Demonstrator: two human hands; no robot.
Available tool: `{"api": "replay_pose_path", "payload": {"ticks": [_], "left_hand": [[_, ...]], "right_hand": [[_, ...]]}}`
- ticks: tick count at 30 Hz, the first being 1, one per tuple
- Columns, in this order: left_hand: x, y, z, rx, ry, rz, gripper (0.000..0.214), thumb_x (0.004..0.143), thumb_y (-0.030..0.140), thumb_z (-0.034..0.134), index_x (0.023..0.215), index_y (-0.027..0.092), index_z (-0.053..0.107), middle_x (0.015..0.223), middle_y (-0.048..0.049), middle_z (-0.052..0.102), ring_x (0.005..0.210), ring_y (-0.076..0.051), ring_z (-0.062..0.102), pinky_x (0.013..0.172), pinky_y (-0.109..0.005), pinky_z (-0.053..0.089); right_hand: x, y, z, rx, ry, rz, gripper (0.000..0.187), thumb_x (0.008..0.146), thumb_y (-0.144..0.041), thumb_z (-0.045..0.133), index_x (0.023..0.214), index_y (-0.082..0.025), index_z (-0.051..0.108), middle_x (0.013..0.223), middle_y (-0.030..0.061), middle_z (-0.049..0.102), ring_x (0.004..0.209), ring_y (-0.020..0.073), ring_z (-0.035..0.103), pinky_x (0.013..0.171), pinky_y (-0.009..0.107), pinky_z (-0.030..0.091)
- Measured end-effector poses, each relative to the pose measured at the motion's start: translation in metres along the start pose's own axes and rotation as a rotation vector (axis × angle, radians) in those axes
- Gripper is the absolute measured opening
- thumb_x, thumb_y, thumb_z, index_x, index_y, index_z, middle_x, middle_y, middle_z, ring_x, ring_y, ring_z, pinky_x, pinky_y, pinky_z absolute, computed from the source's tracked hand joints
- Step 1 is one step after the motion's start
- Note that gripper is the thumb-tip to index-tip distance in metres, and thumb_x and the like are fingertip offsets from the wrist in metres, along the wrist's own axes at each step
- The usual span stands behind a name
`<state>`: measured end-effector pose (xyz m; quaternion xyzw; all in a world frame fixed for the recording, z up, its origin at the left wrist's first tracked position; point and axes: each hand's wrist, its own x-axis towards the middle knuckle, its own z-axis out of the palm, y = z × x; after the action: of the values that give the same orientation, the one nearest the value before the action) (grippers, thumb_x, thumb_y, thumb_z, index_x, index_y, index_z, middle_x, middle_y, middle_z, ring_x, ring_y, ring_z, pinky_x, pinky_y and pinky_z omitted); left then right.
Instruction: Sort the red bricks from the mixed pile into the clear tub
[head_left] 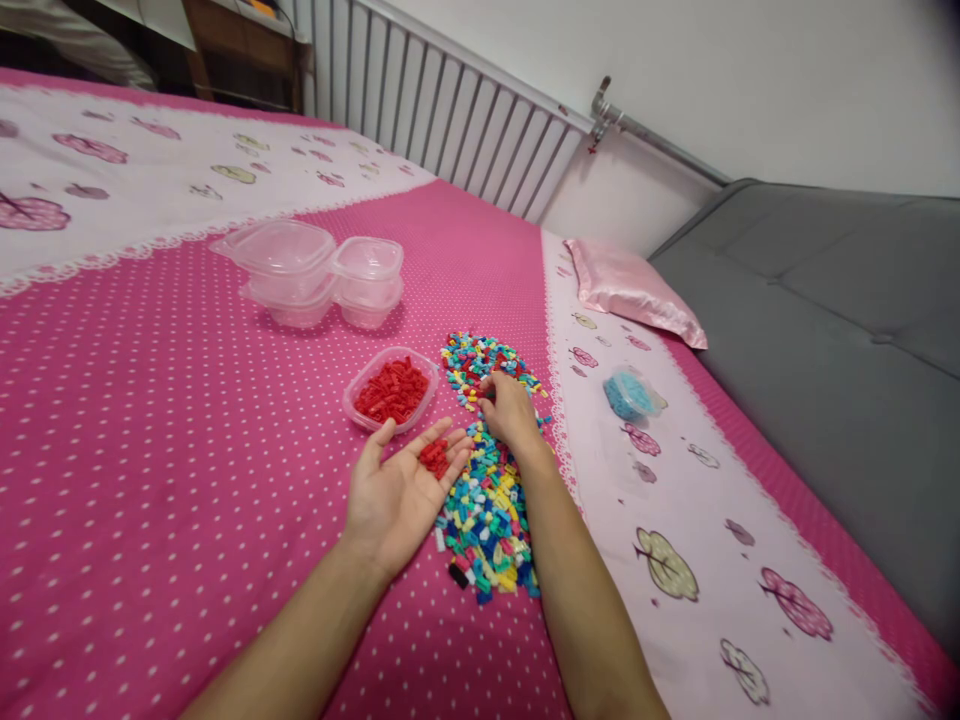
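My left hand (397, 495) lies palm up with its fingers stretched out, carrying a small heap of red toy bricks (434, 458) on the fingers. Just beyond it, a clear plastic tub (351, 412) is filled with more red bricks (394, 390). My right hand (510, 408) reaches over the mixed pile of small coloured bricks (487, 510), thumb and fingers pinched together low over its far part. Whatever sits between those fingertips is too small to make out. Red pieces lie scattered among the bricks beside them.
Stacked clear plastic containers (300, 290) stand at the far left on the pink dotted bedspread (150, 420). A clear tub of light blue bricks (630, 395) sits to the right. A pink pillow (634, 295), grey headboard (817, 320) and white radiator (450, 105) border the bed.
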<state>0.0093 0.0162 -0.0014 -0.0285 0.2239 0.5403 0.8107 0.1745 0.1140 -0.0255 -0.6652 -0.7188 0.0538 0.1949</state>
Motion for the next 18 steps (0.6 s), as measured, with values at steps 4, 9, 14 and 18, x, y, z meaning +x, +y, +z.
{"api": "replay_pose_path", "payload": {"ticks": [4, 9, 14, 18], "left_hand": [[0.000, 0.000, 0.000, -0.001, 0.003, -0.005, 0.055, 0.087, 0.037, 0.042, 0.125, -0.003, 0.046, 0.096, -0.0225, 0.066, 0.092, -0.027, 0.067, 0.082, -0.037, 0.057], [0.000, 0.000, 0.000, -0.009, 0.012, -0.010, 0.055, 0.087, 0.036, 0.042, 0.126, -0.002, 0.047, 0.098, -0.0222, 0.066, 0.093, -0.027, 0.067, 0.081, -0.037, 0.057], [0.000, 0.000, 0.000, 0.005, 0.008, 0.000, 0.057, 0.087, 0.037, 0.042, 0.126, -0.004, 0.046, 0.097, -0.0234, 0.065, 0.093, -0.027, 0.067, 0.083, -0.036, 0.057], [0.000, 0.000, -0.001, 0.008, -0.008, 0.001, 0.058, 0.088, 0.038, 0.042, 0.127, -0.005, 0.044, 0.097, -0.0234, 0.065, 0.093, -0.027, 0.067, 0.084, -0.036, 0.056]], "right_hand": [[0.000, 0.000, -0.001, 0.004, -0.026, -0.031, 0.032, 0.079, -0.009, 0.053, 0.109, -0.016, 0.063, 0.103, 0.0088, 0.066, 0.100, 0.0192, 0.058, 0.091, 0.030, 0.041], [0.000, -0.002, -0.002, -0.051, -0.058, -0.027, 0.026, 0.083, -0.013, 0.052, 0.101, -0.018, 0.069, 0.105, 0.0105, 0.065, 0.104, 0.0209, 0.057, 0.093, 0.031, 0.040], [-0.001, -0.004, -0.006, -0.081, -0.039, 0.065, 0.019, 0.084, -0.016, 0.052, 0.091, -0.016, 0.069, 0.100, 0.0113, 0.066, 0.100, 0.0214, 0.059, 0.088, 0.031, 0.043], [-0.001, -0.003, -0.016, -0.039, 0.014, 0.124, 0.018, 0.083, -0.015, 0.052, 0.091, -0.017, 0.068, 0.099, 0.0096, 0.068, 0.095, 0.0203, 0.061, 0.085, 0.031, 0.044]]}}
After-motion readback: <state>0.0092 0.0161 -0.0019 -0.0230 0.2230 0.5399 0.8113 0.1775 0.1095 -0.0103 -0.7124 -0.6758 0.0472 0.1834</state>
